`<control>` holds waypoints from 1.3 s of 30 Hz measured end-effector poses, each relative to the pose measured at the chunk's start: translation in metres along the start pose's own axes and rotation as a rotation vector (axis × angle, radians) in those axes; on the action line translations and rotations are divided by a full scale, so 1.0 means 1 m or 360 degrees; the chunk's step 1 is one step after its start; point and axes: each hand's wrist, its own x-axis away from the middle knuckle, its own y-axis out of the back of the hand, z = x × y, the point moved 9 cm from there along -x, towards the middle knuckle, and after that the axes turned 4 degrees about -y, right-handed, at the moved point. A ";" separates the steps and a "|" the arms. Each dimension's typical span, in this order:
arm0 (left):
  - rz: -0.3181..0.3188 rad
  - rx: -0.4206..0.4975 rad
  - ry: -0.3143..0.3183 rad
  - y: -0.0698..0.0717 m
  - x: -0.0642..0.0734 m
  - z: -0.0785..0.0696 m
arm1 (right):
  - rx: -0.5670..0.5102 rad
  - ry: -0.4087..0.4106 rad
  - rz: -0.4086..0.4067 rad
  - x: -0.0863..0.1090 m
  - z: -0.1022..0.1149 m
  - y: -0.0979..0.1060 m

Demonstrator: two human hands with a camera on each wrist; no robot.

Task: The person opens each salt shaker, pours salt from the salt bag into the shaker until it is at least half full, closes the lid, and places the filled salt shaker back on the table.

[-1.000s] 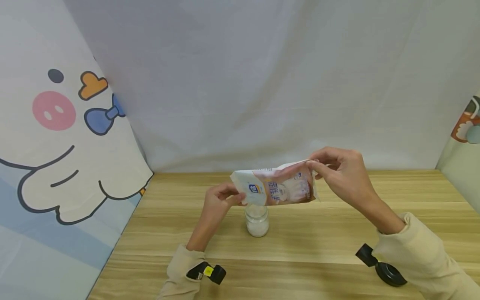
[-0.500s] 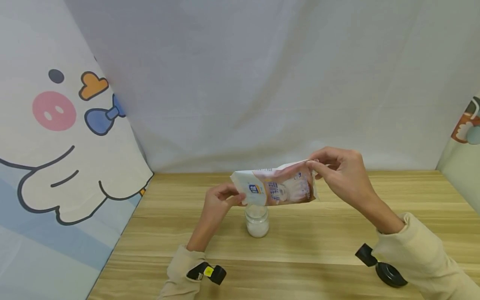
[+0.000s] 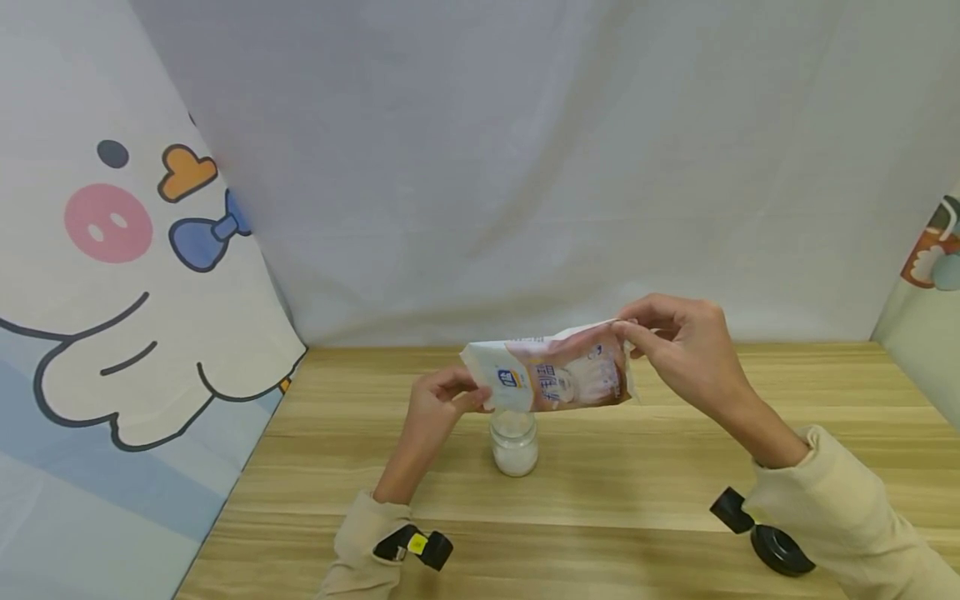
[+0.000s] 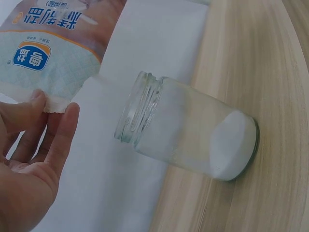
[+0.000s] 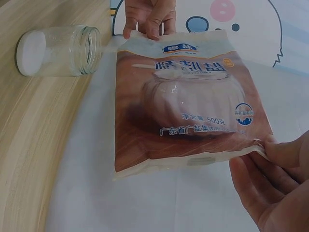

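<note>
Thumb and fingers of my right hand (image 3: 686, 342) are pinched together on the creased salt packet (image 3: 562, 377), at its two o'clock corner as my head camera sees it. My left hand (image 3: 441, 404) nips the other end, toward eight. Between them the packet is held up off the wooden table (image 3: 637, 475), its left end looking the lower. At its seven o'clock the glass jar (image 3: 514, 454) stands upright on the wood, white stuff (image 4: 234, 145) in its base. From the right wrist, a faint pale streak (image 5: 109, 49) shows between a packet corner and the jar's mouth (too blurred for me to make out grains).

I judge the packet soft and floppy, its film thin and a little slick, with a load that can slide about inside; how heavy, I can't tell. I'd keep the right pinch on the flat end margin, thumb flat against the fingers, and the left one light, so the film doesn't crumple. The jar should be stiff, smooth and breakable: I'd take hold round its body, below the threaded neck.
</note>
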 end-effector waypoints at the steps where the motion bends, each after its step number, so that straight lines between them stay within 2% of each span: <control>1: 0.0001 -0.0001 0.0001 0.000 0.000 0.000 | -0.0003 -0.0001 0.0000 0.000 0.000 0.000; 21: -0.0009 0.0052 -0.0008 -0.002 0.000 0.002 | -0.0023 0.0024 -0.0015 0.000 -0.002 -0.001; 39: -0.0043 0.0034 0.0010 0.000 -0.001 0.003 | -0.0033 0.0008 -0.0016 -0.001 -0.004 -0.002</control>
